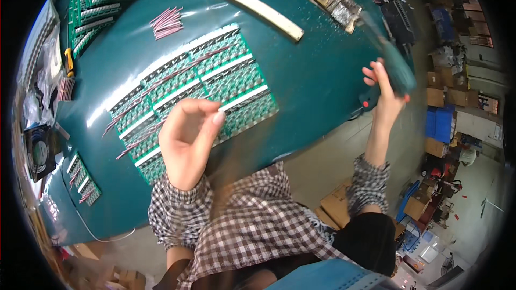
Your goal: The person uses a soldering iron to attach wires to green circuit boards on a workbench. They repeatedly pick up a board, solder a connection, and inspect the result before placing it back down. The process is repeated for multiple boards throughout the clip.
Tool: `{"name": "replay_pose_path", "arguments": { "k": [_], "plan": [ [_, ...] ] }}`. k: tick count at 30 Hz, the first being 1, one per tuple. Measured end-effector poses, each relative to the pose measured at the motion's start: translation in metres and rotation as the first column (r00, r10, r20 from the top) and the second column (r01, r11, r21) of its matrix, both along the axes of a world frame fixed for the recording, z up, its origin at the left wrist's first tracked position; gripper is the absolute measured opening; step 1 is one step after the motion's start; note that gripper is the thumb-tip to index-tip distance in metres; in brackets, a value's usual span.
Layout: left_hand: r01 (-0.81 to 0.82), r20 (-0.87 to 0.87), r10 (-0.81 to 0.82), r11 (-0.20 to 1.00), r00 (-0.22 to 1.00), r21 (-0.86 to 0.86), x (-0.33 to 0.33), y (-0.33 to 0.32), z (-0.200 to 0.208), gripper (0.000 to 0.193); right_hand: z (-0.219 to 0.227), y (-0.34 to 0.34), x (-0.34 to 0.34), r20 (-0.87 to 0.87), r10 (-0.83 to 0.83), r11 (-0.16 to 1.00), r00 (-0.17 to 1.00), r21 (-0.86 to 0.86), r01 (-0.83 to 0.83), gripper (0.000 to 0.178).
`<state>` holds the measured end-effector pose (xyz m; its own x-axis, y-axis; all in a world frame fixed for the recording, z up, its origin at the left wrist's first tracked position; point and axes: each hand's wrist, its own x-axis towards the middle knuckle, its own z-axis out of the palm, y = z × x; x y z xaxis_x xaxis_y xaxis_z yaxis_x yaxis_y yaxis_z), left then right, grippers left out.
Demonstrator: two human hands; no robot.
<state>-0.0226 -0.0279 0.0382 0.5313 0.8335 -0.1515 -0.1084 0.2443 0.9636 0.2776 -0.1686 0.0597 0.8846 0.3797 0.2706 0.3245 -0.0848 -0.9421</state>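
Observation:
My right hand (386, 96), out at the right edge of the table, is closed around the teal handle of a soldering iron (398, 67). Blurred by motion, the iron points up and left toward a worn tray (338, 5) with a grey metallic patch. My left hand (188, 134) hovers over the near part of a panel of green circuit boards (236, 94), thumb and forefinger pinched; what is between them, if anything, cannot be made out. Thin red-and-dark wires (134, 104) lie across the panel in rows, some ends sticking out past its left side.
A bundle of short pinkish wires (167, 23) and a cream bar (258, 11) lie beyond the panel. Stacked circuit boards (99, 8) stand far left, near a yellow-handled screwdriver (69, 63). A small board piece (84, 180) and a black fan (41, 152) sit at left.

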Motion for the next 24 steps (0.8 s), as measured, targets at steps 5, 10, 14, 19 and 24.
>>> {"name": "replay_pose_path", "arguments": {
  "k": [5, 10, 14, 19, 24],
  "plan": [
    [-0.057, -0.077, 0.069, 0.988, 0.995, 0.146, -0.008, 0.0, 0.002, 0.014, 0.008, -0.017, -0.015, -0.213, 0.146, 0.989, 0.966, 0.063, -0.136, 0.029],
    [-0.038, -0.049, 0.043, 0.994, 0.998, 0.101, -0.01, -0.001, 0.003, 0.013, 0.004, -0.04, -0.026, -0.583, 0.409, 0.903, 0.702, 0.37, -0.219, 0.031],
    [-0.02, -0.03, 0.023, 0.997, 0.999, 0.073, -0.008, -0.001, 0.002, 0.013, 0.006, -0.046, -0.028, -0.622, 0.495, 0.86, 0.606, 0.449, -0.242, 0.031],
    [-0.031, -0.027, 0.031, 0.999, 0.999, 0.024, -0.009, -0.002, 0.003, 0.013, 0.013, -0.041, -0.025, -0.549, 0.446, 0.876, 0.707, 0.429, -0.219, 0.028],
    [-0.03, -0.055, 0.033, 0.998, 0.998, 0.05, -0.007, -0.001, -0.002, 0.012, 0.009, -0.018, -0.003, -0.086, 0.119, 0.984, 0.989, 0.142, -0.106, 0.027]
  ]
}}
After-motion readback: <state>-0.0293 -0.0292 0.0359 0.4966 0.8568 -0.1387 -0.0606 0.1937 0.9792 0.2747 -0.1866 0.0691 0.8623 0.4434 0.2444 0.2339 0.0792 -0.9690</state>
